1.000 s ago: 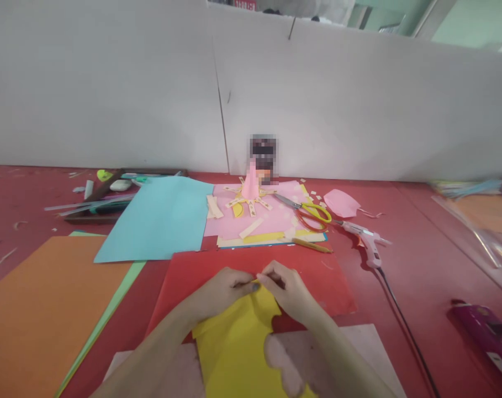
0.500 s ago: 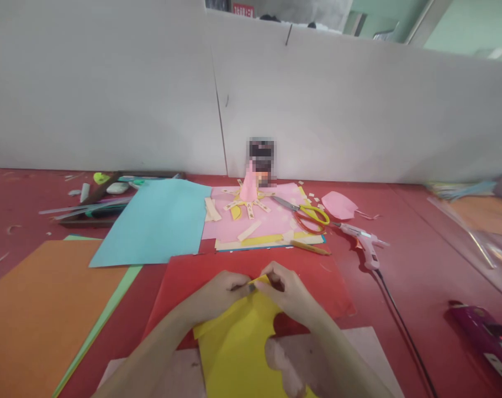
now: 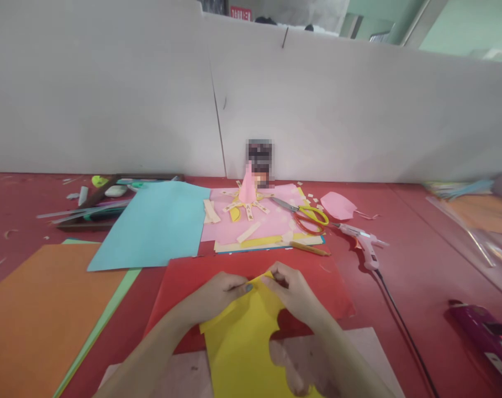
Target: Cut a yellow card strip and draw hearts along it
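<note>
one edge of the yellow sheet (image 3: 243, 342) is folded over. the left hand (image 3: 220, 294) pinches this fold between thumb and fingers, and the right hand (image 3: 291, 290) pinches it near its far end, just beside the left. the yellow sheet is above the red sheet (image 3: 319, 282) and the pale sheet (image 3: 370, 354), in front of the person. if the two sides pull unequally, i think the fold may become crooked; too strong a pinch could leave a wrong crease. the wavy cut edge on the right seems weakest, so a tear might begin there. farther on the worktop (image 3: 416, 243) lie the scissors (image 3: 292, 209) and a pencil (image 3: 310, 249); a pink cone (image 3: 247, 190) stands behind. the glue gun (image 3: 364, 241) has a cord (image 3: 401, 319) toward the person, which a wide elbow could catch. the blue sheet (image 3: 155, 226) covers part of the tray (image 3: 87, 227), blocking access there.
</note>
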`<state>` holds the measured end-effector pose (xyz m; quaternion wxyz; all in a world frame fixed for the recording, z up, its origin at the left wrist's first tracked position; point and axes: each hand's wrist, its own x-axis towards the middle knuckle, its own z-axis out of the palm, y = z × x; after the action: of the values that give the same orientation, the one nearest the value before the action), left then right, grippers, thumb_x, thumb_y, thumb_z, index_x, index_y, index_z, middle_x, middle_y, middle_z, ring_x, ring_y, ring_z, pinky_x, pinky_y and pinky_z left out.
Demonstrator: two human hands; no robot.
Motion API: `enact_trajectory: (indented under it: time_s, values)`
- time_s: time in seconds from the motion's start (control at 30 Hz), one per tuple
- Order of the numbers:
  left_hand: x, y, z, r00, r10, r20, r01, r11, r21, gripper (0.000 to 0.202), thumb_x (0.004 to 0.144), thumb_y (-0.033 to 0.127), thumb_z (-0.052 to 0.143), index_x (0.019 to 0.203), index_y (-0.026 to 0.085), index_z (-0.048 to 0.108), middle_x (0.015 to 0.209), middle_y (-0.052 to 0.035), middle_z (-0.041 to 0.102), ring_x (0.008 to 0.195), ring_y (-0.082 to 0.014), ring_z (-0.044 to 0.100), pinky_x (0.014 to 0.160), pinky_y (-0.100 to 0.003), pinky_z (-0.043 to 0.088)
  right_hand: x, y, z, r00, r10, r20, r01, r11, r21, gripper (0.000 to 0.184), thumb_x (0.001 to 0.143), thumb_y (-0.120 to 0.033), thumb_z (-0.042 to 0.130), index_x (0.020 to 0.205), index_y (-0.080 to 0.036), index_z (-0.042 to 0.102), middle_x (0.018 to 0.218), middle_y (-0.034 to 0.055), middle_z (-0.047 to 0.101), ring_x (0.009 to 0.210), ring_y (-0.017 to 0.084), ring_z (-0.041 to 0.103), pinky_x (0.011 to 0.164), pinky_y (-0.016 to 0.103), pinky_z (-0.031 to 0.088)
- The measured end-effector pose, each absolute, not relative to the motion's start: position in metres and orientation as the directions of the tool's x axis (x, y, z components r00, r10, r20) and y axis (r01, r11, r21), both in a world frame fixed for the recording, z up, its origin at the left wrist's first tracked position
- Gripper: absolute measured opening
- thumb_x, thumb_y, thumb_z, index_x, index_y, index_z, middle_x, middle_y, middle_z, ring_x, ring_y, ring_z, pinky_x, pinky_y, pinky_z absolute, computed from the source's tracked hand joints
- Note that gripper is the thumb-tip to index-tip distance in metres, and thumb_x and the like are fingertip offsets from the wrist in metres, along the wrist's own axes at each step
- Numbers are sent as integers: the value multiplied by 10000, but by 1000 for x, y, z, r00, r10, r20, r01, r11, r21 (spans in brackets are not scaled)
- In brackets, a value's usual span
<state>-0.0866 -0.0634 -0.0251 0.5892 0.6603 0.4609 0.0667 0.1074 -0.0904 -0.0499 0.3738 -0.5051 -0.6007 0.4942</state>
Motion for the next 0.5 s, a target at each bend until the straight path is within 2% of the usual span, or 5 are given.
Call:
enact_trajectory:
  time_s: [0.3, 0.4, 0.5]
  values:
    - [-93, -61, -24, 610, 634, -475, 509, 146, 848, 434, 764, 570, 447, 621, 163, 493, 556, 40, 380, 496, -85, 329, 459, -218, 250, 109, -87, -53, -168, 983, -78, 181, -47, -982, 367, 785, -437, 512, 581, -193, 327, 505, -79, 214, 470, 60, 204, 435, 210, 171]
    - [-97, -58, -23, 613, 647, -453, 504, 122, 855, 403, 747, 553, 490, 645, 166, 535, 600, 18, 490, 551, -111, 443, 489, -215, 313, 117, -84, -55, -109, 990, -92, 131, -77, -988, 387, 761, -476, 533, 578, -193, 343, 492, -81, 216, 451, 56, 198, 420, 214, 154]
    - [-102, -56, -23, 603, 662, -445, 420, 211, 883, 370, 737, 536, 523, 812, 179, 587, 692, -11, 612, 636, -154, 564, 576, -247, 420, 132, -80, -52, 94, 991, -96, 31, -99, -995, 381, 712, -482, 596, 584, -190, 387, 490, -77, 263, 439, 55, 233, 414, 217, 175]
